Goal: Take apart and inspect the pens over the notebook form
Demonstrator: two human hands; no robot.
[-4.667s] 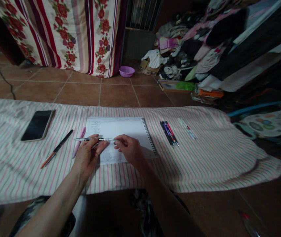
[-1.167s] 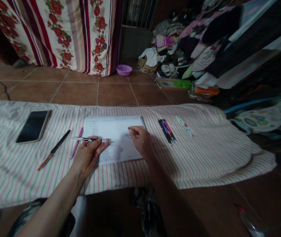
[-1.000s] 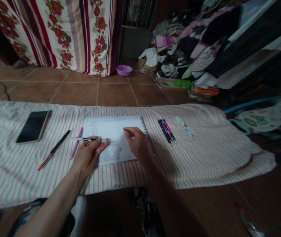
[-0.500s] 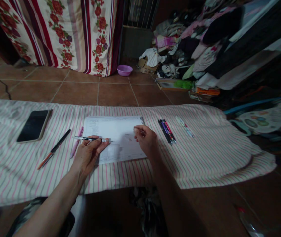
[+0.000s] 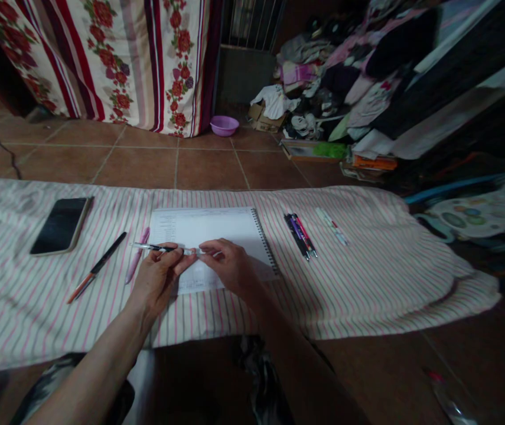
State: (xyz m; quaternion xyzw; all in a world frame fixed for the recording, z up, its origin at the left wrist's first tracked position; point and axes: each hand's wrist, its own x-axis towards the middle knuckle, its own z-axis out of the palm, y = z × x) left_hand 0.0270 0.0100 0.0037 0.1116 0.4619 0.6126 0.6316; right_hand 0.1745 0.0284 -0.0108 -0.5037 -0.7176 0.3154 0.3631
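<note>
My left hand (image 5: 158,280) grips a slim clear pen (image 5: 163,249) level above a spiral notebook (image 5: 210,236) that lies open on a pink-striped cloth (image 5: 367,277). My right hand (image 5: 230,267) is closed in a pinch at the pen's right end, over the notebook page; whether it holds a small part there I cannot make out. A pink pen (image 5: 137,262) lies just left of my left hand, and a black pen with an orange tip (image 5: 97,267) lies further left.
A dark phone (image 5: 61,225) rests on the cloth at the left. A bunch of pens (image 5: 300,235) and a white pen (image 5: 332,226) lie right of the notebook. A purple bowl (image 5: 224,126), a floral hanging cloth (image 5: 114,59) and piled clothes (image 5: 336,88) stand beyond.
My right hand, which was out over the right side of the notebook, has come back left to the pen's end. My left hand has kept the pen still.
</note>
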